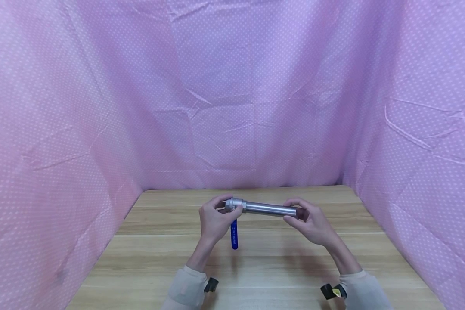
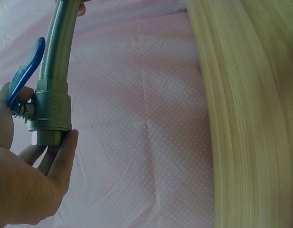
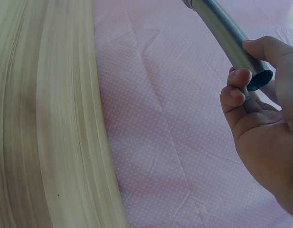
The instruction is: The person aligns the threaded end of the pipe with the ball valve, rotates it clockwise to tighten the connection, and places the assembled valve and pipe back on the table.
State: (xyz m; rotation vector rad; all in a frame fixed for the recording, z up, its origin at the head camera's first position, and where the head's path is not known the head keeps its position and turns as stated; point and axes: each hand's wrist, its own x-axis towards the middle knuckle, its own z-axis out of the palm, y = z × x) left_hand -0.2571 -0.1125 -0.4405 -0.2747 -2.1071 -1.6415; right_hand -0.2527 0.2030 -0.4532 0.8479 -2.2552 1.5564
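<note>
A metal ball valve (image 1: 237, 203) with a blue lever handle (image 1: 234, 235) is joined end to end with a steel pipe (image 1: 270, 209). Both are held up above the table, roughly level. My left hand (image 1: 215, 220) grips the valve body, thumb at the front near the handle's pivot and fingers around the far side and end. With thumb and fingers, my right hand (image 1: 313, 224) pinches the pipe near its free end. In the right wrist view that pipe end (image 3: 260, 80) is open and hollow. The blue handle points toward me in the head view.
A light wood-grain table (image 1: 255, 275) lies beneath the hands. Pink dotted cloth (image 1: 232, 107) hangs behind it and along both sides. Black straps with small devices (image 1: 211, 284) sit at the wrists over light sleeves.
</note>
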